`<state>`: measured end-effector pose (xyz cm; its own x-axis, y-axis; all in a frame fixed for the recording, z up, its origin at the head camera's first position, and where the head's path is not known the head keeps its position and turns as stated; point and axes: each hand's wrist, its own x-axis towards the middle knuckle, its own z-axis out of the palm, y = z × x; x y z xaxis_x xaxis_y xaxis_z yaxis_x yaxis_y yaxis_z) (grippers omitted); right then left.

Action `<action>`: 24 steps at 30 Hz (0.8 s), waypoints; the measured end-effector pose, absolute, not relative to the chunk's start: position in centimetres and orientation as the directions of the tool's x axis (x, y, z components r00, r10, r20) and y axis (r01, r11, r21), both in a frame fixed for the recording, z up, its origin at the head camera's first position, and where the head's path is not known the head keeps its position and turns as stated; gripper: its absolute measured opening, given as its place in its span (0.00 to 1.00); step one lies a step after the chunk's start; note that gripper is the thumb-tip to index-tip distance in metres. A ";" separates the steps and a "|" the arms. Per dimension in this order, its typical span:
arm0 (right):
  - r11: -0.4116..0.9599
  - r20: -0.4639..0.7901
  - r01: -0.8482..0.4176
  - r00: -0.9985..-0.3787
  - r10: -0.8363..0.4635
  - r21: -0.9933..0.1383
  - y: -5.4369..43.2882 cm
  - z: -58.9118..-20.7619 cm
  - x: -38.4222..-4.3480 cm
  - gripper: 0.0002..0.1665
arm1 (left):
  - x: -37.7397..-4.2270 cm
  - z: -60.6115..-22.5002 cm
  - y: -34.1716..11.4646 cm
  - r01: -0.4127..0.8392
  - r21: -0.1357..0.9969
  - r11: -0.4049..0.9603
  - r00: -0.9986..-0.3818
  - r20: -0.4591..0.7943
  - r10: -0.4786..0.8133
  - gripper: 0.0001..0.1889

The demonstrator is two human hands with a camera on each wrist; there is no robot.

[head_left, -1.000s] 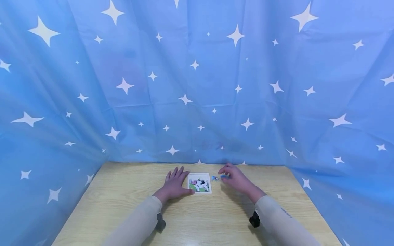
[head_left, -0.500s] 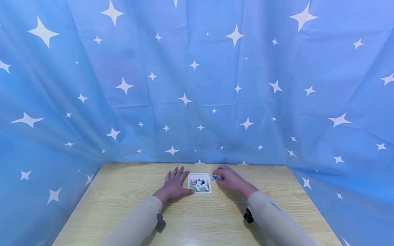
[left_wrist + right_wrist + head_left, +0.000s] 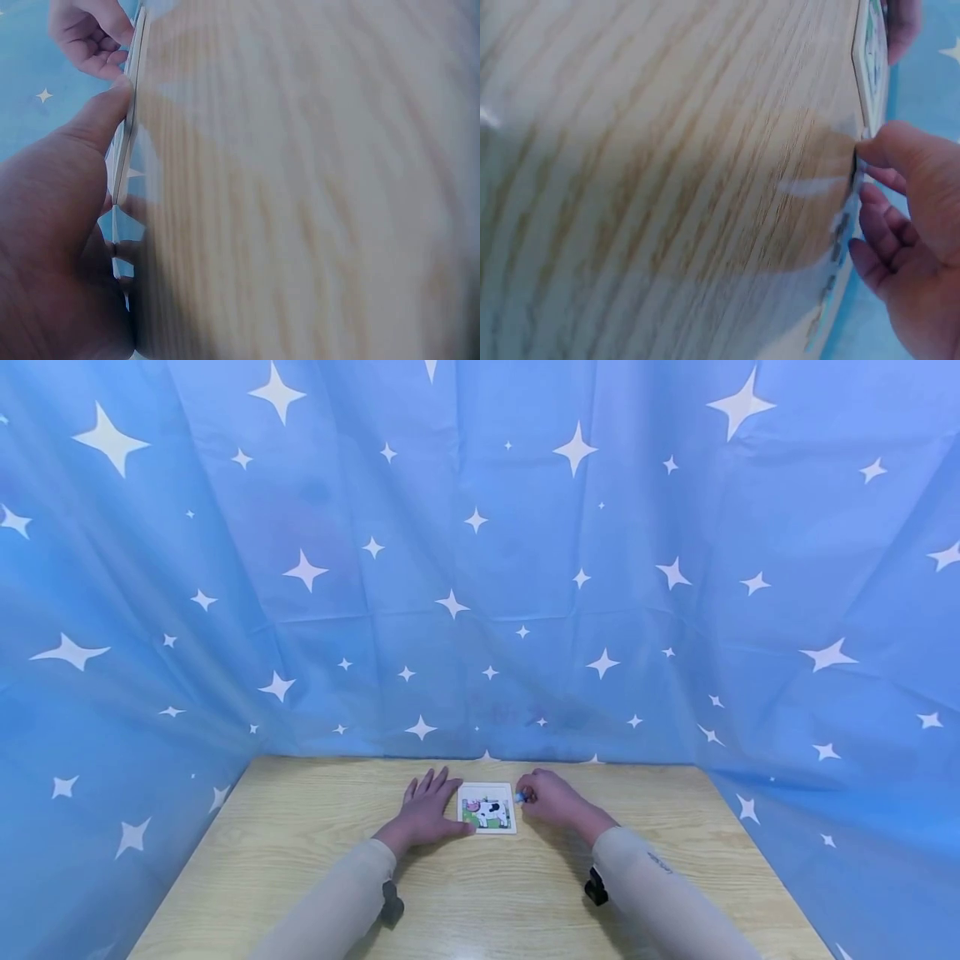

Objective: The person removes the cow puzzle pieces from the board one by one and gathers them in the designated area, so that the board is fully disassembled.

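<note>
A small square cow picture puzzle (image 3: 486,808) lies on the table, its upper part white inside a pale frame. My left hand (image 3: 426,812) is spread along its left side, thumb at the near corner and fingers by the far one. In the left wrist view the thumb (image 3: 112,101) rests along the edge of the puzzle board. Just right of the board, my right hand (image 3: 553,797) pinches a small blue puzzle piece (image 3: 521,797), mostly hidden by the fingers. In the right wrist view, the thumb and index finger of the right hand (image 3: 922,217) meet close beside the board (image 3: 868,67).
The light wood table (image 3: 480,893) reaches back to a blue curtain (image 3: 480,677) with white stars, which also hangs at both sides. Black wrist devices, one on the left sleeve (image 3: 392,904) and one on the right sleeve (image 3: 596,887), sit low over the table.
My right hand has moved left toward the board, and its fingers have closed over the small blue pieces seen beside it earlier. My left hand and the board have stayed put.
</note>
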<state>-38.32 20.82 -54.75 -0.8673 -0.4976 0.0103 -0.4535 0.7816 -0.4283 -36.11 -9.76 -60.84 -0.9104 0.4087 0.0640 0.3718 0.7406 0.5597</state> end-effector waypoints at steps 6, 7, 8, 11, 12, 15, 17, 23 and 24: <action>0.775 0.009 -0.446 -0.869 -0.495 -0.448 20.8 -54.9 -38.2 0.12 | -36.2 -60.9 -9.8 0.376 0.559 0.739 -0.910 0.072 0.409 0.56; 0.774 0.008 -0.444 -0.869 -0.494 -0.452 20.8 -54.9 -38.2 0.12 | -36.2 -60.9 -9.8 0.376 0.560 0.738 -0.910 0.072 0.409 0.56; 0.770 0.010 -0.442 -0.870 -0.493 -0.461 20.8 -54.8 -38.1 0.12 | -36.1 -60.9 -9.8 0.376 0.562 0.737 -0.910 0.071 0.410 0.56; 0.754 0.010 -0.439 -0.867 -0.498 -0.489 20.8 -54.7 -37.9 0.12 | -36.1 -60.9 -9.8 0.376 0.562 0.737 -0.909 0.070 0.410 0.57; 0.750 0.008 -0.437 -0.866 -0.500 -0.497 20.8 -54.6 -37.8 0.11 | -36.1 -60.9 -9.8 0.375 0.563 0.737 -0.910 0.071 0.409 0.57; 0.737 -0.003 -0.427 -0.864 -0.503 -0.524 20.8 -54.6 -37.7 0.10 | -36.2 -61.0 -9.8 0.374 0.562 0.738 -0.910 0.070 0.408 0.56; 0.729 -0.005 -0.424 -0.862 -0.506 -0.537 20.9 -54.6 -37.6 0.09 | -36.2 -61.1 -9.8 0.373 0.564 0.737 -0.910 0.068 0.409 0.56; 0.696 0.029 -0.444 -0.853 -0.521 -0.564 21.6 -54.5 -37.5 0.08 | -36.4 -61.2 -9.8 0.377 0.557 0.740 -0.909 0.068 0.412 0.57; 0.692 0.033 -0.443 -0.854 -0.519 -0.570 21.8 -54.5 -37.5 0.09 | -36.4 -61.1 -9.8 0.377 0.555 0.742 -0.909 0.067 0.412 0.57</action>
